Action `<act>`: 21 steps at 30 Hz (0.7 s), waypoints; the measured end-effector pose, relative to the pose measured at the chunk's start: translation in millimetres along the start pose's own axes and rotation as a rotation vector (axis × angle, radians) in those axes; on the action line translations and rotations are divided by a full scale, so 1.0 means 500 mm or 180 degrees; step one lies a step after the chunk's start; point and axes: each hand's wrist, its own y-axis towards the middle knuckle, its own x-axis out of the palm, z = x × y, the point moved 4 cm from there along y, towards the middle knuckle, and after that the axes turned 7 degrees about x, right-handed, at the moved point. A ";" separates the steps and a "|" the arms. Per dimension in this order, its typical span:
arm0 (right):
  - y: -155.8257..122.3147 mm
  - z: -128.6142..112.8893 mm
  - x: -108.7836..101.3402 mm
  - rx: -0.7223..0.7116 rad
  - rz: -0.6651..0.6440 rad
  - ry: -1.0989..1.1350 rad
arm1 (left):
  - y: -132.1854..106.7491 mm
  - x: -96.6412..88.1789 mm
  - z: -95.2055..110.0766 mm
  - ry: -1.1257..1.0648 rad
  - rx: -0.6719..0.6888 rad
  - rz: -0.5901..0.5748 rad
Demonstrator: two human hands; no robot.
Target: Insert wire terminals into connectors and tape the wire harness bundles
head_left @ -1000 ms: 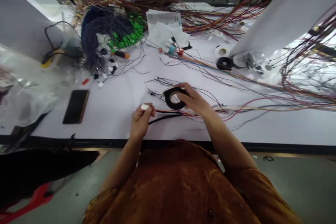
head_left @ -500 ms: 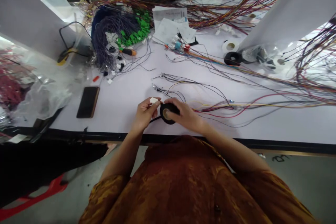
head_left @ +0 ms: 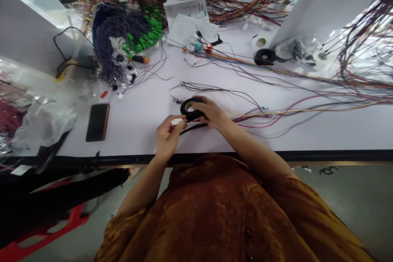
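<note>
My right hand (head_left: 211,113) grips a roll of black electrical tape (head_left: 188,109) by its far side, and the roll's pale core shows. My left hand (head_left: 168,136) pinches a small white connector (head_left: 177,121) between thumb and fingers, close to the tape roll. A black cable (head_left: 193,129) runs beneath my right hand, and a thin multicoloured wire harness (head_left: 251,114) stretches from there to the right across the white table (head_left: 138,139). Where the cable meets the connector is hidden by my fingers.
Behind my hands lie a dark wire bundle with green connectors (head_left: 123,37), papers (head_left: 186,20), and tape rolls (head_left: 264,56). A phone (head_left: 97,122) and a plastic bag (head_left: 43,125) are at left. Wire bunches spread at right. A red stool (head_left: 52,229) stands below.
My hands have come together from their wider spacing. The tape roll has moved left and now sits just beyond the white connector. The view has also shifted slightly.
</note>
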 end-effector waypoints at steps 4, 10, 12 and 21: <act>-0.112 0.057 -0.018 -0.1392 0.0589 -0.0898 | 0.013 -0.007 -0.034 -0.0425 -0.0341 0.0509; -0.108 0.063 0.004 -0.1287 0.0435 -0.0804 | 0.010 0.005 -0.016 -0.0311 -0.0431 0.0237; -0.052 0.036 -0.001 -0.0558 0.0403 -0.0149 | 0.005 0.013 0.007 0.0112 -0.0093 -0.0001; -0.138 0.089 -0.033 -0.1719 0.0477 -0.1270 | 0.034 0.011 -0.039 -0.0441 -0.0471 0.0403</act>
